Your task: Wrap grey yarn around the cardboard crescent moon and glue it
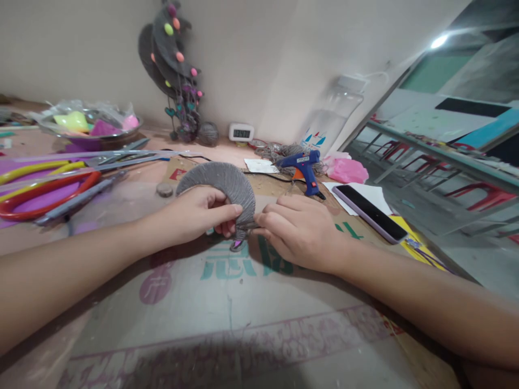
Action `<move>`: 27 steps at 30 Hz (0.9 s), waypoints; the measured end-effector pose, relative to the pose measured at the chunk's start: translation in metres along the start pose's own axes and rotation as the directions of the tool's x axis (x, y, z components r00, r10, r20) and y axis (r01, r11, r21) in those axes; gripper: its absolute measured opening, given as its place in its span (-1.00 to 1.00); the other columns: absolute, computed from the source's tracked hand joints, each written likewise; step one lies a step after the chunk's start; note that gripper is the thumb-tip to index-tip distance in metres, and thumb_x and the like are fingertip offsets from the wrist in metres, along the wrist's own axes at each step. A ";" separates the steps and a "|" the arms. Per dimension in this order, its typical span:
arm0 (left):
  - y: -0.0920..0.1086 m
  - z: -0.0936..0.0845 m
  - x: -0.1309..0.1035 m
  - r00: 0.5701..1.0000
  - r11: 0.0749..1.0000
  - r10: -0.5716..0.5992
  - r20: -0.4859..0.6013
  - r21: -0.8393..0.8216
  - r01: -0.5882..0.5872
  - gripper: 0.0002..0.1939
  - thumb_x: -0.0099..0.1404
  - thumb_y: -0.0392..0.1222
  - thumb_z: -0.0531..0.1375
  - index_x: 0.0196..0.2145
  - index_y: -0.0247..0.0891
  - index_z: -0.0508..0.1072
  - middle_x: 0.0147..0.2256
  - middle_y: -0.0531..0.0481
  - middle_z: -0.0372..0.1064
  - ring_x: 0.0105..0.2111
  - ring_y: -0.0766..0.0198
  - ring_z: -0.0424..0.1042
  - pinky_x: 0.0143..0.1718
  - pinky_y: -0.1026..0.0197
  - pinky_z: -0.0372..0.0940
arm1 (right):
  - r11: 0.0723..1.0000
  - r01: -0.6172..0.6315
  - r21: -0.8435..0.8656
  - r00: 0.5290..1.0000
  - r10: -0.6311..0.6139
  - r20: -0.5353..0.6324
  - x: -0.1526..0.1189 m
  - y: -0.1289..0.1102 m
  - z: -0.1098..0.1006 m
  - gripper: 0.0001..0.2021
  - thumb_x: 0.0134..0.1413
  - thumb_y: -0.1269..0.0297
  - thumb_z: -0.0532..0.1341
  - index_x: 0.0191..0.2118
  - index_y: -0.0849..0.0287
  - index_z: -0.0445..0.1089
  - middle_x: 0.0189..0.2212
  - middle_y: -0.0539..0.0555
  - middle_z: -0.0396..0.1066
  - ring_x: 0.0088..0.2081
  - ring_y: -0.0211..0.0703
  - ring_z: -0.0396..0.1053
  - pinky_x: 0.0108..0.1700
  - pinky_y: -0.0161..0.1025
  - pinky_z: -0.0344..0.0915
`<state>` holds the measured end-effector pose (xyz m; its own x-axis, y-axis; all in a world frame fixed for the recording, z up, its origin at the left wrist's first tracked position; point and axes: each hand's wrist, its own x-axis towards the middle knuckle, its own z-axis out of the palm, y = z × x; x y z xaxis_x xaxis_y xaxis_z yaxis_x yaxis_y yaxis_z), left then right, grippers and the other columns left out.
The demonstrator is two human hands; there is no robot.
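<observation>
A crescent [221, 177] wrapped in grey yarn is held above the cardboard, its curve to the upper right. My left hand [205, 213] grips it from the inner side, thumb on the front and fingers curled behind. At its lower tip a small end with purple [237, 245] shows, less covered by yarn. My right hand [298, 229] is closed in a pinch just right of that tip, on what looks like the grey yarn [253, 222]. Most of the strand is hidden by the fingers.
A blue glue gun [306, 168] stands behind my right hand, near loose grey yarn [298, 154]. A phone [368, 212] lies to the right. Scissors [48, 197] and a bowl [121, 131] sit at left. Printed cardboard [194, 324] covers the table. Finished-looking crescents [164, 54] hang behind.
</observation>
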<state>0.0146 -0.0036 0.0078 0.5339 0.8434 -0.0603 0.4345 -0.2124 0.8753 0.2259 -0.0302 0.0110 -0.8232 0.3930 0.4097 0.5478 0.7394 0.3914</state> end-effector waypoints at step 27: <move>-0.002 -0.001 0.000 1.000 1.000 0.016 -0.001 -0.020 -0.016 -0.64 0.21 0.02 0.08 -0.61 -0.24 0.39 -0.58 0.04 0.46 -0.52 0.29 0.43 -0.50 0.33 0.25 | 0.920 -0.134 0.368 0.977 0.184 -0.104 -0.006 0.008 0.007 -0.86 0.16 0.28 0.13 -0.22 0.23 0.34 -0.44 0.02 0.40 -0.43 -0.27 0.29 -0.35 -0.31 0.18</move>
<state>0.0124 -0.0028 0.0066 0.5400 0.8404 -0.0460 0.4116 -0.2159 0.8854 0.2341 -0.0222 0.0058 -0.6886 0.4631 0.5580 0.5591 0.8291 0.0019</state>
